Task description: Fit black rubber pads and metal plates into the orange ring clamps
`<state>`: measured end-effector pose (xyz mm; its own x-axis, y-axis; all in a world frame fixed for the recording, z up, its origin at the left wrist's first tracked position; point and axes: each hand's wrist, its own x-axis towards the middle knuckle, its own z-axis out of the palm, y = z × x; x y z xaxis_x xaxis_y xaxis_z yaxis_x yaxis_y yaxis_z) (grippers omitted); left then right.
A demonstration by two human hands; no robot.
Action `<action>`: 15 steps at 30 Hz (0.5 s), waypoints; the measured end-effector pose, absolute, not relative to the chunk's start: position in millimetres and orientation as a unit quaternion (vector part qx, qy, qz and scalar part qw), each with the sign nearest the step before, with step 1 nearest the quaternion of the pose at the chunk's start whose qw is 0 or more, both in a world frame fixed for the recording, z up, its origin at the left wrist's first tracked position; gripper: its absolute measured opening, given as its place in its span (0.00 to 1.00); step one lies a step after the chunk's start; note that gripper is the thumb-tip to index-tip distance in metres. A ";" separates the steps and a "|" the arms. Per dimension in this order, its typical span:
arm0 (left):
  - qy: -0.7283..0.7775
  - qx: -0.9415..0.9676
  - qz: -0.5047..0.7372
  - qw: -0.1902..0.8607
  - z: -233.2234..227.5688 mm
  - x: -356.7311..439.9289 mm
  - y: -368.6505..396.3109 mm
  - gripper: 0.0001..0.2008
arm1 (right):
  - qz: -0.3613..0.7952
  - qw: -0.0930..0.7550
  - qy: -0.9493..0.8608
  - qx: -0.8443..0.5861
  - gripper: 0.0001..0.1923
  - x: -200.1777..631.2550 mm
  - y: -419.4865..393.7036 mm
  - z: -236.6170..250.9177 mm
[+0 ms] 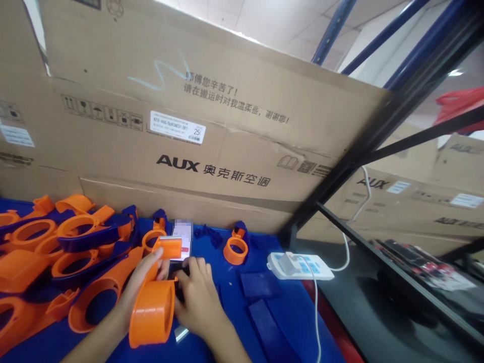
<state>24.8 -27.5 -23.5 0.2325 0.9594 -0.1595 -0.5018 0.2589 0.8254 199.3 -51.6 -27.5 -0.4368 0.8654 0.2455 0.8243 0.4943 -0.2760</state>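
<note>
My left hand [145, 272] is closed around an orange tape dispenser [153, 312], its round hub toward me and its flat head with a pale metal strip pointing away. Right beside it, my right hand [198, 290] has its fingers curled at the dispenser's side, around something dark that is mostly hidden. A phone [182, 232] with a lit screen lies just beyond my hands, partly covered by the dispenser. Below my right hand, a short silvery strip [182, 334] rests on the blue surface [234, 307].
Several orange and blue tape dispensers [34, 232] are heaped at the left. A smaller orange dispenser [236, 250] stands right of the phone. A white power strip [300, 265] with cables lies further right, by a dark metal rack [340, 171]. Large cardboard boxes [189, 91] wall off the back.
</note>
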 end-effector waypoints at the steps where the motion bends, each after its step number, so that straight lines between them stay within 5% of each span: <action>1: 0.347 0.335 0.511 0.712 -22.2 25.3 -28.0 0.25 | 0.058 0.179 -0.850 -0.493 0.14 198.6 -52.4 -27.0; 15: 0.378 0.420 0.506 0.651 -13.8 33.3 -34.1 0.27 | 0.067 0.168 -0.857 -0.482 0.15 201.2 -50.6 -25.9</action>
